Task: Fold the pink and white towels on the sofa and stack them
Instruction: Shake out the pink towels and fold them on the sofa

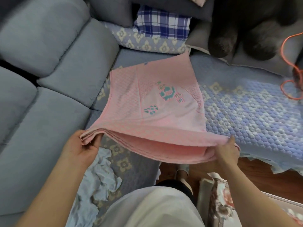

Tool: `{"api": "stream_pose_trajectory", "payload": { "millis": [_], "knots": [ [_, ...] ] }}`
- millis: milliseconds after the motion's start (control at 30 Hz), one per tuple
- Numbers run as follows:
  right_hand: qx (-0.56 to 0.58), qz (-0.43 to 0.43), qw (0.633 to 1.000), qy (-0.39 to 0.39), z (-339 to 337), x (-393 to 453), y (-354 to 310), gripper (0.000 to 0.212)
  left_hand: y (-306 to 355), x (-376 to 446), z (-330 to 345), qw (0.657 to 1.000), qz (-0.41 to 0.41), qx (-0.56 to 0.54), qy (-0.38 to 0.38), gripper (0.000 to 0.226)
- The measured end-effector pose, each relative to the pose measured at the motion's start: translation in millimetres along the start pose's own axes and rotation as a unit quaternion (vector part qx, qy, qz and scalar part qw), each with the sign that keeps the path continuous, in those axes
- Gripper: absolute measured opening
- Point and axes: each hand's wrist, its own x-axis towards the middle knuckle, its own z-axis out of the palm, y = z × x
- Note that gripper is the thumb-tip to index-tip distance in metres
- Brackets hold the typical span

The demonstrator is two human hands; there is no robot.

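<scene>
Grey sofa cushions point(49, 51) fill the left side. Near them, a crumpled white towel point(100, 179) lies on the patterned sofa cover point(246, 108) beside the person's left arm. The left hand point(85, 148) has its fingers curled round the near left corner of the pink towel point(152, 104), pinching several stacked layers. The towel, folded over, stretches from the hands to the far middle of the seat, its flowered face up. The right hand point(227, 149) grips the near right corner, thumb on top. Far behind lies a blue checked cloth point(162, 23), and an orange cord point(290, 66) coils at the far right.
</scene>
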Motion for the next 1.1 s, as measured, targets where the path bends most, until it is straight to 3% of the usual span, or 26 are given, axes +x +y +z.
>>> {"api": "stream_pose_trajectory", "payload": {
  "millis": [33,133,233,333,433,500,567,633,667,767,967,1033,1100],
  "knots": [
    [-0.045,-0.012,0.999,0.006,-9,1,9,0.075,0,-1,3,1.000,-0.005,0.001,0.007,0.065],
    [-0.037,0.026,0.999,0.017,-38,5,22,0.076,1,-3,11,0.999,-0.011,0.016,0.032,0.046],
    [-0.014,0.018,1.000,-0.008,-47,10,24,0.083,-1,-4,16,0.999,-0.016,0.024,0.027,0.065],
    [0.011,0.001,0.998,-0.057,-44,11,21,0.086,-1,-7,18,0.998,-0.026,0.032,0.037,0.060],
    [0.047,0.022,0.996,-0.070,-32,36,36,0.085,-1,-6,16,0.998,-0.024,0.044,0.044,0.078],
    [0.054,0.030,0.995,-0.077,-35,26,26,0.068,-1,-7,17,0.998,-0.022,0.048,0.043,0.074],
    [0.054,0.026,0.995,-0.086,-39,12,12,0.029,0,-9,20,0.998,-0.020,0.049,0.037,0.064],
    [0.069,0.032,0.994,-0.079,-33,17,13,0.021,0,-10,23,0.998,-0.016,0.050,0.030,0.052],
    [0.074,0.041,0.993,-0.077,-28,27,22,0.023,-1,-11,24,0.998,-0.014,0.051,0.029,0.045],
    [0.032,-0.004,0.996,-0.079,2,88,73,0.058,-1,-14,22,0.998,-0.006,0.050,0.027,0.044],
    [0.010,0.004,0.997,-0.078,-22,23,18,0.030,1,-14,13,0.998,-0.012,0.040,0.047,0.055],
    [0.014,0.023,0.999,-0.039,-22,24,23,0.037,1,-14,11,0.998,-0.010,0.044,0.051,0.071],
    [0.000,0.017,1.000,-0.003,-24,19,21,0.042,1,-16,10,0.998,-0.012,0.048,0.047,0.063]
  ]
}}
